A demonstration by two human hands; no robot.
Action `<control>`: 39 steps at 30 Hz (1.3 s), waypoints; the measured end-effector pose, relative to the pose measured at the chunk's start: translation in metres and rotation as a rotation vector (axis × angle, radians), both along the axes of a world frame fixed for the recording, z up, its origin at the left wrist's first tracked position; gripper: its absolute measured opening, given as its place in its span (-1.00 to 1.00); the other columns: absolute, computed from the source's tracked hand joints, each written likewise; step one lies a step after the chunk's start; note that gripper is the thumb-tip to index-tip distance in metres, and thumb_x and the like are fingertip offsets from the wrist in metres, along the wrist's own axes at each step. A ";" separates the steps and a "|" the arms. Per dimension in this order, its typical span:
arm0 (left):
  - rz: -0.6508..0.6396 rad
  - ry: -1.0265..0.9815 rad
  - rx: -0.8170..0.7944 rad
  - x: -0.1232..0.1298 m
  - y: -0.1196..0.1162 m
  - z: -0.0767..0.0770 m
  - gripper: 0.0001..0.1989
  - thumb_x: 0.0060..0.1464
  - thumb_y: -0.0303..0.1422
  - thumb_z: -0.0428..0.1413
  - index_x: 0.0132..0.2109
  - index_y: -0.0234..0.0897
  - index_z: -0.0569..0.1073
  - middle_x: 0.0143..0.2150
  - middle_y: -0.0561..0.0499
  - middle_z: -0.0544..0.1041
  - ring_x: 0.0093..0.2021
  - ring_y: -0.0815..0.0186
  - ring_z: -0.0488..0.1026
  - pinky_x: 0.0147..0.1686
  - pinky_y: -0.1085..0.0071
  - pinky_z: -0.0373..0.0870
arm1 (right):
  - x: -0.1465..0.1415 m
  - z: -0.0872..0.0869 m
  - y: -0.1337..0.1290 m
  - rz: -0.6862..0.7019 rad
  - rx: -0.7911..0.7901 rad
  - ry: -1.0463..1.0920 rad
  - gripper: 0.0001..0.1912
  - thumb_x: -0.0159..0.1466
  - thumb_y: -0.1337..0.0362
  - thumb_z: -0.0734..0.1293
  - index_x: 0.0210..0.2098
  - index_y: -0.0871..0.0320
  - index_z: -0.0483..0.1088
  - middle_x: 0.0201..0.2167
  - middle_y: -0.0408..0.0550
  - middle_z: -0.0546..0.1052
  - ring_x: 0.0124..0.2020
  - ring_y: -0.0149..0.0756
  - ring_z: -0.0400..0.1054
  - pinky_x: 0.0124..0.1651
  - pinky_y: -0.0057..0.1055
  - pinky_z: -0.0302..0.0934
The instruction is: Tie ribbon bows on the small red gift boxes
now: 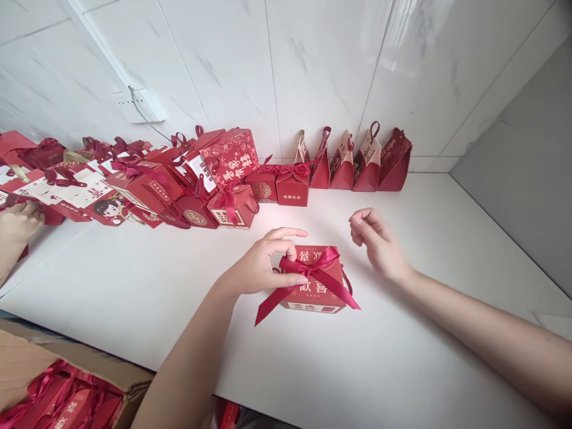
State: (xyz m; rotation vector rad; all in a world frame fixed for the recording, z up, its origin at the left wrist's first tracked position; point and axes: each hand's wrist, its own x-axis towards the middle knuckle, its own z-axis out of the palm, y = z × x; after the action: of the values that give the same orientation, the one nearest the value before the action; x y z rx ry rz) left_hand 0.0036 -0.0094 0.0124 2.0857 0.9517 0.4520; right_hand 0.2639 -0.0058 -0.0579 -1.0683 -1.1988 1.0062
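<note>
A small red gift box (313, 297) with pale Chinese characters sits on the white table before me. Its dark red ribbon (333, 280) is tied in a bow on top, the tails hanging over the front. Twisted cord handles show at the sides. My left hand (254, 265) is at the box's left, with thumb and index finger pinching the bow's left loop. To the right, apart from the box, my right hand (382, 247) hovers with its fingers curled in and nothing visible in them.
Red gift boxes (156, 185) crowd the back left; several pointed boxes (369, 167) line the tiled wall. An open carton (129, 387) at lower left holds more ribboned boxes. Another person's hand (20, 223) reaches in at the left edge. A wall socket (140, 106) has a cable.
</note>
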 end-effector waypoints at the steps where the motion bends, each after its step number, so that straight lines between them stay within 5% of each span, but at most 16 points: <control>1: -0.006 -0.003 0.002 0.000 0.000 0.000 -0.68 0.01 -0.21 0.29 -0.44 -0.24 0.31 0.30 0.03 0.28 0.31 0.12 0.23 0.19 0.16 0.29 | 0.007 0.011 0.000 0.081 -0.014 -0.068 -0.65 0.36 -0.03 0.26 -0.38 0.09 0.33 -0.58 -0.26 0.20 -0.54 -0.41 0.04 -0.41 -0.41 -0.02; 5: -0.014 -0.009 -0.024 0.000 0.000 0.001 -0.68 0.03 -0.19 0.27 -0.50 -0.26 0.37 0.30 0.02 0.27 0.30 0.12 0.25 0.15 0.20 0.36 | 0.025 0.054 -0.011 0.688 -0.267 -0.478 -0.38 0.41 -0.13 0.09 -0.42 0.19 0.51 -0.69 -0.18 0.28 -0.61 -0.42 0.10 -0.44 -0.38 0.00; 8: -0.006 0.002 -0.034 0.000 0.000 0.001 -0.67 0.01 -0.16 0.29 -0.50 -0.25 0.39 0.29 0.03 0.29 0.29 0.12 0.27 0.16 0.19 0.36 | 0.020 0.067 -0.026 0.911 -0.370 -0.598 -0.48 0.36 -0.10 0.21 -0.40 0.19 0.53 -0.64 -0.19 0.31 -0.58 -0.43 0.18 -0.45 -0.41 0.03; 12: 0.030 -0.022 -0.023 -0.001 0.001 0.001 -0.61 0.11 -0.12 0.20 -0.54 -0.26 0.39 0.24 0.04 0.38 0.23 0.11 0.34 0.15 0.19 0.34 | 0.010 0.067 -0.033 0.985 -0.460 -0.572 -0.56 0.26 -0.09 0.34 -0.46 0.18 0.40 -0.60 -0.24 0.23 -0.59 -0.49 0.03 -0.54 -0.44 -0.11; 16: 0.117 -0.048 0.007 0.000 0.001 0.001 -0.57 0.24 -0.12 0.04 -0.52 -0.25 0.46 0.16 0.00 0.45 0.13 0.13 0.42 0.07 0.22 0.37 | 0.013 0.065 -0.025 1.067 -0.375 -0.472 -0.60 0.29 0.01 0.34 -0.49 0.18 0.32 -0.54 -0.23 0.25 -0.53 -0.49 0.04 -0.47 -0.44 -0.08; 24: 0.185 0.015 0.047 0.005 0.000 -0.003 -0.60 0.02 -0.07 0.25 -0.54 -0.26 0.39 0.15 -0.04 0.46 0.13 0.08 0.42 0.18 0.14 0.29 | 0.012 0.045 -0.015 1.177 -0.354 -0.346 -0.63 0.33 0.05 0.31 -0.44 0.23 0.32 -0.40 -0.12 0.37 -0.35 -0.41 0.19 -0.27 -0.41 0.08; 39: 0.183 -0.020 0.076 0.009 0.003 -0.010 -0.55 0.19 -0.17 0.10 -0.59 -0.28 0.23 0.07 -0.01 0.47 0.02 0.19 0.46 0.08 0.22 0.34 | 0.016 0.052 -0.014 1.227 -0.290 -0.445 -0.77 0.35 0.21 0.26 -0.41 0.19 0.27 -0.35 -0.15 0.33 -0.33 -0.42 0.15 -0.25 -0.44 0.09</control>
State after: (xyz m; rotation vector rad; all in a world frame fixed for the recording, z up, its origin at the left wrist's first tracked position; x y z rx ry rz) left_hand 0.0131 -0.0068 0.0028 2.0656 1.1347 0.6109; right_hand 0.2798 -0.0195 -0.0062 -0.7154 -2.2179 1.9696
